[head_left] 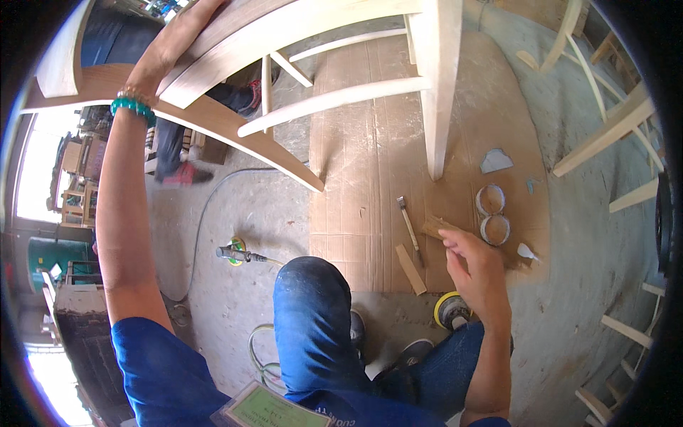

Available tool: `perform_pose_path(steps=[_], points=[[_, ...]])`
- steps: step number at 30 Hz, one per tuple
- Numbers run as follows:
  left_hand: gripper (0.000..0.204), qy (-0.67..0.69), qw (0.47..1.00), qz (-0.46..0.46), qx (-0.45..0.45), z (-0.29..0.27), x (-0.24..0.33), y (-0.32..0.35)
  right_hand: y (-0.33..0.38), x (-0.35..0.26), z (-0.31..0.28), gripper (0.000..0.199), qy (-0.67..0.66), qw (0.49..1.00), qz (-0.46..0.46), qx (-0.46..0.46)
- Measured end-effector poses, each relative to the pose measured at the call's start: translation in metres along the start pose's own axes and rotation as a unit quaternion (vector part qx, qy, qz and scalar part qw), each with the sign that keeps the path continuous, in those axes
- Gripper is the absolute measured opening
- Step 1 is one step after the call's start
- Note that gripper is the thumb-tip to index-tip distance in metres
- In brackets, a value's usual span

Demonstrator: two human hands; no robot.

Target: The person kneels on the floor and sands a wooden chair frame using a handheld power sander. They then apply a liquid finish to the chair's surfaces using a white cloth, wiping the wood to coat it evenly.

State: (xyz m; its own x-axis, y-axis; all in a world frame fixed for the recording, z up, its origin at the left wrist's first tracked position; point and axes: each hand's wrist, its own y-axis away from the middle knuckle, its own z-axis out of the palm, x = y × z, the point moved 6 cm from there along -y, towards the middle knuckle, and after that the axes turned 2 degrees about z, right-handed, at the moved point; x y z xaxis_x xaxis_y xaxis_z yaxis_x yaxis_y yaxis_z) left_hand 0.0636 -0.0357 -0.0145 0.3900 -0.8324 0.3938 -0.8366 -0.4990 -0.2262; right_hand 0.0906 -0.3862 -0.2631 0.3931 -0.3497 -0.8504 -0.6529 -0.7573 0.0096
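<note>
1. The person is crouching or sitting in blue jeans, one knee raised in the centre foreground, with dark shoes showing below it on the dusty floor.
2. The right hand is hovering just above the right knee, forearm rising from the lower edge. The fingers are bending loosely together and appear to be pinching a small piece of brownish sandpaper or wood; the grip itself is partly blurred.
3. A yellow-rimmed round sander pad is lying on the floor just beside the right wrist.
4. On the cardboard sheet beyond the hand, a flat wooden strip and a slim metal tool are lying near each other; two round open tins are sitting touching, to the right.
5. A pneumatic tool with hose is resting on the floor left of the knee.
6. The left arm is stretching up and away at full length, a turquoise bead bracelet circling the wrist. The left hand is pressing flat, fingers spread, against the unfinished wooden chair, which is tilting overhead, one leg planted on the cardboard.
7. Another person's legs and red shoes are standing beyond the chair.
</note>
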Motion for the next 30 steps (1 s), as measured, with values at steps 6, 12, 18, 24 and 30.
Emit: perform_pose_path(steps=[6, 12, 18, 24, 30], points=[[0.066, -0.06, 0.998, 0.005, -0.036, -0.01, 0.002, 0.002, 0.012, -0.02, -0.009, 0.033, 0.018, 0.999, -0.021, -0.033], [0.058, -0.037, 0.999, -0.035, -0.013, -0.013, -0.025, -0.014, 0.031, -0.05, -0.012, 0.034, 0.04, 0.995, -0.041, -0.08], [0.054, -0.038, 0.99, 0.113, 0.074, -0.015, -0.043, -0.001, 0.068, -0.074, 0.003, 0.039, -0.021, 0.984, -0.127, -0.125], [0.087, -0.159, 0.971, 0.092, 0.151, -0.012, -0.054, 0.017, 0.103, -0.046, 0.046, 0.033, -0.025, 0.97, -0.152, -0.187], [0.1, -0.194, 0.967, 0.1, 0.134, -0.013, -0.052, 0.019, 0.115, -0.072, 0.044, 0.036, -0.129, 0.922, -0.31, -0.194]])
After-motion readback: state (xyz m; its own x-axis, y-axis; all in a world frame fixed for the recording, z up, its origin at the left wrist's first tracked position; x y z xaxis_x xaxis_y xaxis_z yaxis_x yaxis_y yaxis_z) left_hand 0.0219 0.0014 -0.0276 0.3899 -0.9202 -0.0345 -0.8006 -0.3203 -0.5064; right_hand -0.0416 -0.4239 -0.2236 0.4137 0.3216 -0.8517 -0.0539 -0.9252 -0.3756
